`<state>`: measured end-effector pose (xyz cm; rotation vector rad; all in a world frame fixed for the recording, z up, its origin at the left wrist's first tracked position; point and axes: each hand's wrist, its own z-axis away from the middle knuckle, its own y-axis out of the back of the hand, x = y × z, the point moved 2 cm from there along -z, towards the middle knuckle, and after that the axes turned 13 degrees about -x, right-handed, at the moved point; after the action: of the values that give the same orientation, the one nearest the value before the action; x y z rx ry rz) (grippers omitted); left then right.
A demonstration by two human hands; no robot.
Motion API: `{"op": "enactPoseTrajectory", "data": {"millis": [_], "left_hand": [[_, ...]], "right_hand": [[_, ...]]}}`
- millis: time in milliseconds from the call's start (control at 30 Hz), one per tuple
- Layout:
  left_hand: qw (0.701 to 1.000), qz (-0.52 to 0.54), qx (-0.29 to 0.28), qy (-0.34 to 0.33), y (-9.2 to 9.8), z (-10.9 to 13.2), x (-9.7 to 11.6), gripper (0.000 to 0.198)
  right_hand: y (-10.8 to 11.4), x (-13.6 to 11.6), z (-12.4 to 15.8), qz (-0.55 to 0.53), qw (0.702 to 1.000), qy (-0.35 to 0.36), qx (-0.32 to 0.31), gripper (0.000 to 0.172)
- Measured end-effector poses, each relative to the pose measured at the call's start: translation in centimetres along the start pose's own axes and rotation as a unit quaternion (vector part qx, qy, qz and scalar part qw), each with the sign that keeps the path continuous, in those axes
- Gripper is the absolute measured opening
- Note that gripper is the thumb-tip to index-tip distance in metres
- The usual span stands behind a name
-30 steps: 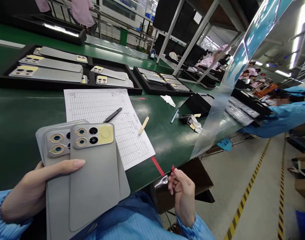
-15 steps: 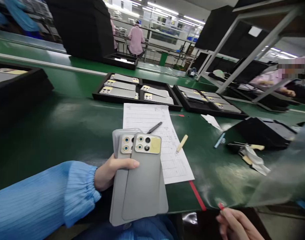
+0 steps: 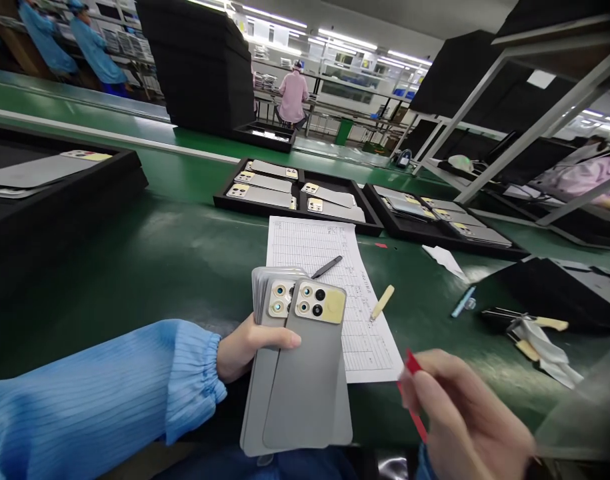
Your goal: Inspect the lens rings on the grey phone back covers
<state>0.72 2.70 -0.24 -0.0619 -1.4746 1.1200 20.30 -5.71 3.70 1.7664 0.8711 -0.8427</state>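
My left hand is closed round a fanned stack of grey phone back covers, thumb across the front ones. The top cover has a camera plate with round lens rings and a pale yellow film. To the right, my right hand pinches a small piece of red tape between thumb and fingertips, a little apart from the covers. A printed form lies behind the stack, with a dark pen and a cream-handled tool on it. Behind my right hand, a red strip is partly hidden.
Black trays of more covers stand at the back, with another tray at left. A blue tool, cloth and black box lie right. A metal-framed shelf rises behind. Co-workers sit farther off.
My right hand has come up and left from the table's front edge, bringing the red tape nearer the covers. My left hand keeps its hold, and the whole view has shifted.
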Motion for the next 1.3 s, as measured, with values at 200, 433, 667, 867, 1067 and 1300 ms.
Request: {"op": "enactPoseTrajectory", "data": {"millis": [200,433,667,867,1067,1300], "left_hand": [[0.999,-0.007,-0.016,-0.032,-0.1,-0.3,0.0,0.036],[0.998,-0.027,-0.027,-0.050,-0.4,-0.3,0.1,0.039],[0.998,-0.046,-0.017,-0.035,-0.3,-0.3,0.0,0.041],[0.998,-0.034,-0.016,-0.043,-0.4,-0.3,0.0,0.040],[0.998,-0.025,-0.026,-0.044,-0.3,-0.4,0.1,0.038],[0.998,0.031,0.018,-0.057,0.3,-1.4,-0.7,0.034]], "right_hand": [[-3.7,-0.8,-4.3,0.069,0.984,0.100,-0.134,0.019],[-5.1,-1.0,-5.0,0.098,0.973,0.118,-0.175,0.017],[-5.9,-1.3,-5.3,0.144,0.958,0.093,-0.229,0.023],[-4.6,1.1,-5.7,0.119,0.975,-0.039,-0.183,0.043],[-4.3,2.5,-6.2,-0.024,0.967,-0.064,-0.246,0.026],[-3.5,2.8,-6.0,-0.096,0.969,-0.113,-0.198,0.031]]}}
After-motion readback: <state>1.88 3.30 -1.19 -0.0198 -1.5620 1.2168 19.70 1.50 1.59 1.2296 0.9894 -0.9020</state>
